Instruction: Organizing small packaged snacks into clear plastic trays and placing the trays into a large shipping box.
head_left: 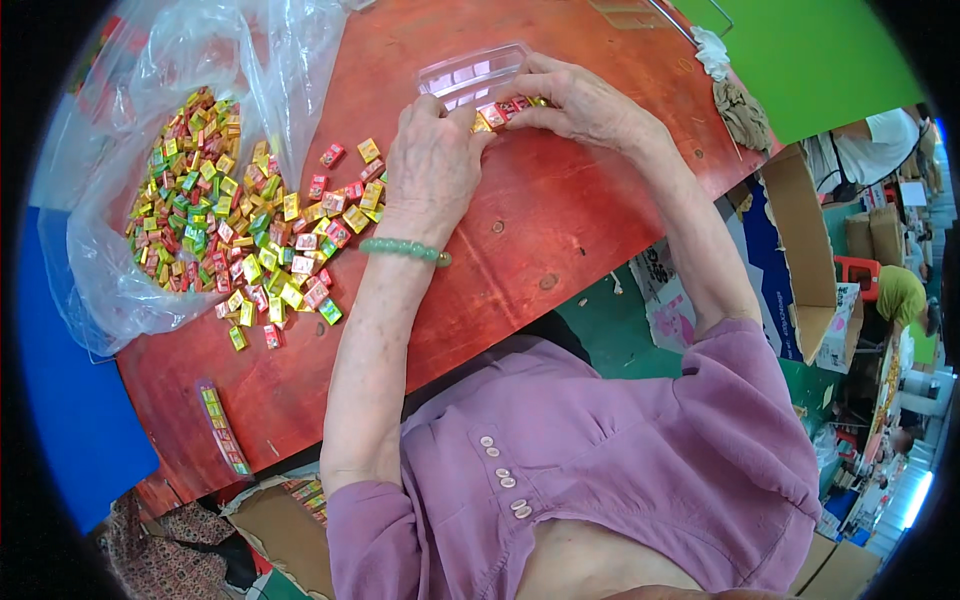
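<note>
At the far middle of the red table, a clear plastic case (468, 74) lies with a short row of small red and yellow boxes (497, 115) along its near side. My left hand (432, 160), with a green bead bracelet on the wrist, has its fingers curled at the case's left end; what its fingertips grip is hidden. My right hand (578, 100) pinches the row of small boxes between thumb and fingers from the right. Left of my left hand, loose small boxes (333, 204) in red, yellow, orange and green spread across the table.
A clear plastic bag (110, 270) spills a big heap of small boxes (200, 200) at the left. A packed strip of boxes (222, 425) lies near the table's front left edge. Cardboard boxes (800, 240) stand right of the table. A crumpled brown cloth (740, 115) sits at the right corner.
</note>
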The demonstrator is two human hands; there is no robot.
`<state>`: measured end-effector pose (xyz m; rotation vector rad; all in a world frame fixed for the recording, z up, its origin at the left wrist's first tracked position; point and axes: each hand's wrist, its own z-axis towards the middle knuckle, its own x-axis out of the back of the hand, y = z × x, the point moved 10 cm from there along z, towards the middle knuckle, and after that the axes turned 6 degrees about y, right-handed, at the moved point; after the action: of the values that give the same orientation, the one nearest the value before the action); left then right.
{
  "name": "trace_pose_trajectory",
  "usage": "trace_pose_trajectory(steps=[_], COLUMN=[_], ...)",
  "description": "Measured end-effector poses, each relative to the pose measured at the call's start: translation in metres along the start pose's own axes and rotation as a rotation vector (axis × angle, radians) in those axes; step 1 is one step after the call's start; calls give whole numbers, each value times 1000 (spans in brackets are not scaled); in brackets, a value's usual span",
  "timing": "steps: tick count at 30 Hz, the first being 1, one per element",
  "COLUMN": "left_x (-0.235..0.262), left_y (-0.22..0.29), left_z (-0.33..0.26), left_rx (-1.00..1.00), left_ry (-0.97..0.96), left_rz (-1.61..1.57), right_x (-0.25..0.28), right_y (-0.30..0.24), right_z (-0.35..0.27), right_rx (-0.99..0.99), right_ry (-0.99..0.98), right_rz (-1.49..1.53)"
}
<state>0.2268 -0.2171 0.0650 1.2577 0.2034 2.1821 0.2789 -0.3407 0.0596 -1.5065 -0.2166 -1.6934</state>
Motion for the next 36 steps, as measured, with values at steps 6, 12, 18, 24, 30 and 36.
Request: trace_pose_trajectory(steps=[6,12,18,24,30,36], left_x=[-10,-9,-6,-3,-8,-24], left_y=[-11,-21,-15,5,11,20], left_z=[4,1,-6,-17,-20,-32], left_rx=[-9,62,-22,-143,-122,-255], left_ry=[11,-61,-53,19,-59,-52], left_rz=[-67,-99,-50,48,157,87], right_x=[-6,-4,2,3,-1,-10], right_y=[13,8,-3,-16,-27,-32], right_z=[3,-6,-17,-36,-53,-61], right_rx=[-8,33,-14,62,54,-9], right_ry=[-20,40,115,268,283,207], right_rz=[49,42,-31,-158,-262,-323])
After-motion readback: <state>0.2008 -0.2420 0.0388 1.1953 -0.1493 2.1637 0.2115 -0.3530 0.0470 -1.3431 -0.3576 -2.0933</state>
